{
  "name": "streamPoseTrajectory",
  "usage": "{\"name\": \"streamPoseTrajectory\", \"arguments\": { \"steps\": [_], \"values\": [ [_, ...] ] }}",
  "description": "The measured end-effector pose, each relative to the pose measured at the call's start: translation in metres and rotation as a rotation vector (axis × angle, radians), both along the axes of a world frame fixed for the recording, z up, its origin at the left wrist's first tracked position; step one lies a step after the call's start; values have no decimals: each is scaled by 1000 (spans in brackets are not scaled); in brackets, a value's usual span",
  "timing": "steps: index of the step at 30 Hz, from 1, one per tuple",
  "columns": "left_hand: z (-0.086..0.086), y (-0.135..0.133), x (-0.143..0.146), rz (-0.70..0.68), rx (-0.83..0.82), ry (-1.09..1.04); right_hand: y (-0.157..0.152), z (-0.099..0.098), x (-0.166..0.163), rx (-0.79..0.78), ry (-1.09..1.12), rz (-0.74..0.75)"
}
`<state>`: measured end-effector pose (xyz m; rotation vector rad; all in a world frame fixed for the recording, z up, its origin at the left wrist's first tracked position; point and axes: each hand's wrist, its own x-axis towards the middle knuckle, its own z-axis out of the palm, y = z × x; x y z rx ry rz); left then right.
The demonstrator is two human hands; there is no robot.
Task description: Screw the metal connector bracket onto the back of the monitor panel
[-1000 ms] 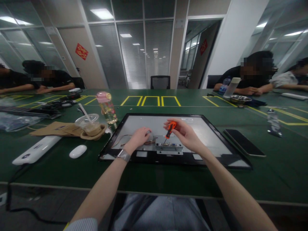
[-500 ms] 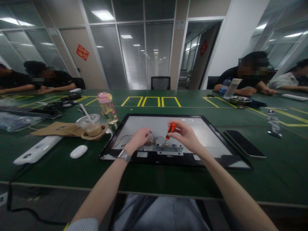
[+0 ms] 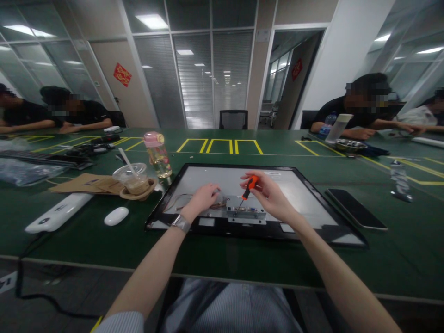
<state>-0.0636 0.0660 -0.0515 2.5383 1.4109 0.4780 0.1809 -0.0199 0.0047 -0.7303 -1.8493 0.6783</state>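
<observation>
A monitor panel lies back side up on the green table, with a small metal board cover near its front edge. My right hand is closed round an orange-handled screwdriver, whose tip points down onto the metal cover. My left hand rests on the panel just left of the cover, fingers curled over some thin wires; whether it holds anything I cannot tell. A watch sits on my left wrist.
Left of the panel stand a pink-capped bottle, a plastic cup with a straw, brown paper bags, a white mouse and a white power strip. A black phone lies to the right. Other people sit at both far sides.
The view has shifted slightly. My right hand turned the screwdriver a little on the cover. My left hand has stayed where it was.
</observation>
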Motion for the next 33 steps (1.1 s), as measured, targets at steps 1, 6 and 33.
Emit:
{"name": "streamPoseTrajectory", "arguments": {
  "steps": [1,6,33],
  "values": [
    [0,0,0,-1,1,5,0,-1,0,-3,-1,9],
    [0,0,1,3,8,2,3,-5,0,4,3,-60],
    [3,-3,1,7,-1,4,-9,8,-5,50,-31,-44]
  ]
}}
